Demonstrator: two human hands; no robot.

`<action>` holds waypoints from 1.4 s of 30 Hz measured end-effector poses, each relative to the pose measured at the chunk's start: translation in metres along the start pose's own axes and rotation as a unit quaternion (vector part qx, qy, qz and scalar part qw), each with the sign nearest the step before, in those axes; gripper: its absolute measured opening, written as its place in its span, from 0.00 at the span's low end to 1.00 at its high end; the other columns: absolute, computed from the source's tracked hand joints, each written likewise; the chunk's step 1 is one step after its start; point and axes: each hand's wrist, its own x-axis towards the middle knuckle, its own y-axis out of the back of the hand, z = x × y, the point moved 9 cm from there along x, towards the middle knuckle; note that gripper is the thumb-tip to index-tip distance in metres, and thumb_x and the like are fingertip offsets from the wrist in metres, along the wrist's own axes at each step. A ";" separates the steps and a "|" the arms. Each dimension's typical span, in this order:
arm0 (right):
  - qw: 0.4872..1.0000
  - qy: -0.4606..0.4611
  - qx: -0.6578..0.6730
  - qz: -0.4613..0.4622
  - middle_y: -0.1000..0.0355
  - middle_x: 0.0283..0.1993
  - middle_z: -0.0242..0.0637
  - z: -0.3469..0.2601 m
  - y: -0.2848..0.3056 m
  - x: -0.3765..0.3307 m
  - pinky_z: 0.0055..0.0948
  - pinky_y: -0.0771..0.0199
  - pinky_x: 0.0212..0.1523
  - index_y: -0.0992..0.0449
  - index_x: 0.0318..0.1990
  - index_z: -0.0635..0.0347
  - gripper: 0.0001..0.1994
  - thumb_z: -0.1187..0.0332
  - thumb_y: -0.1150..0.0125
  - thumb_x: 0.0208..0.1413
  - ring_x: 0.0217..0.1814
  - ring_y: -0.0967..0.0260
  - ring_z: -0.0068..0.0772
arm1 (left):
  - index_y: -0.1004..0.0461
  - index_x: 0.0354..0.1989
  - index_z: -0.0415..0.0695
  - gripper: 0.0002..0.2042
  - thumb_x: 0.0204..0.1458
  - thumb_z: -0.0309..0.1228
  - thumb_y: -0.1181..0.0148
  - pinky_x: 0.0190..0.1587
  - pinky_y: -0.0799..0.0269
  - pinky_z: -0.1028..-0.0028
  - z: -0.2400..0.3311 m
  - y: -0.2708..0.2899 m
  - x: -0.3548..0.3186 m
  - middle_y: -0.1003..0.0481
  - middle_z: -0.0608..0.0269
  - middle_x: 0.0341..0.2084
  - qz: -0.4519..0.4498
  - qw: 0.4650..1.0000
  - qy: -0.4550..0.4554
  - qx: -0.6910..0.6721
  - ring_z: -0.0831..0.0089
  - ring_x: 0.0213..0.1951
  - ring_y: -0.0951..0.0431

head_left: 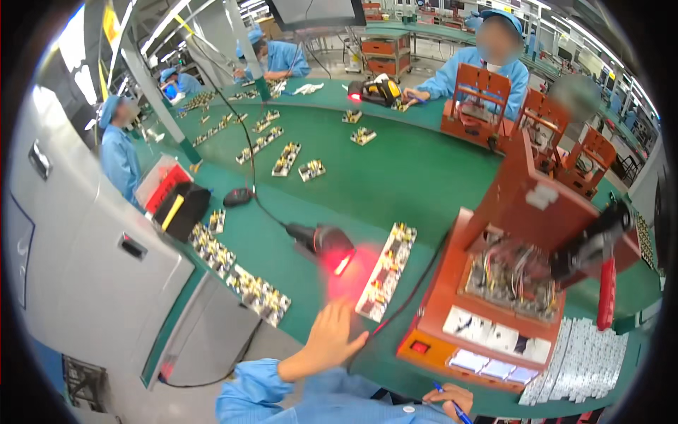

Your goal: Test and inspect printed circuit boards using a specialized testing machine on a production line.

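Observation:
My left hand (pixel 328 340) is over the green table's near edge, fingers stretched out and thumb apart, holding nothing I can see. Just beyond its fingertips lies a long white circuit board strip (pixel 386 274) with yellow and dark components. Left of that strip, a black barcode scanner (pixel 321 244) on a cable casts red light onto the table by my fingers. My right hand (pixel 452 401), low in the view near my body, is closed around a blue pen (pixel 453 404). To the right of both hands stands an orange-brown test fixture (pixel 434 332) with its lid raised and wires inside.
White strips (pixel 575 364) lie beside the fixture's lever with its red handle (pixel 607 293). Circuit boards (pixel 258 293) line the left table edge, near a mouse (pixel 238 197) and red bin (pixel 166 185). Across the table, a co-worker (pixel 487 63) sits by a yellow-black scanner (pixel 378 90).

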 end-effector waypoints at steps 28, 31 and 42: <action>0.946 0.117 -0.234 0.191 0.26 0.23 0.43 -0.040 0.002 -0.099 0.31 0.28 0.28 0.26 0.25 0.66 0.18 0.58 0.48 0.58 0.25 0.27 0.38 | 0.41 0.53 0.36 0.39 0.32 0.36 0.27 0.45 0.30 0.64 -0.026 -0.032 0.015 0.26 0.49 0.39 0.297 0.944 0.131 -0.057 0.53 0.42 0.26; 0.946 0.111 -0.240 0.189 0.27 0.23 0.43 -0.040 0.004 -0.096 0.31 0.28 0.29 0.26 0.25 0.66 0.18 0.59 0.48 0.58 0.26 0.27 0.39 | 0.39 0.44 0.38 0.32 0.34 0.36 0.26 0.38 0.26 0.69 -0.055 -0.025 0.004 0.24 0.55 0.33 0.365 0.896 0.161 -0.195 0.64 0.33 0.21; 0.949 0.081 -0.263 0.156 0.26 0.25 0.41 -0.031 0.001 -0.068 0.32 0.31 0.30 0.25 0.25 0.66 0.17 0.60 0.46 0.57 0.27 0.28 0.39 | 0.38 0.38 0.41 0.28 0.32 0.30 0.25 0.33 0.27 0.74 -0.075 -0.027 -0.082 0.25 0.56 0.38 0.365 0.882 0.221 -0.201 0.73 0.28 0.24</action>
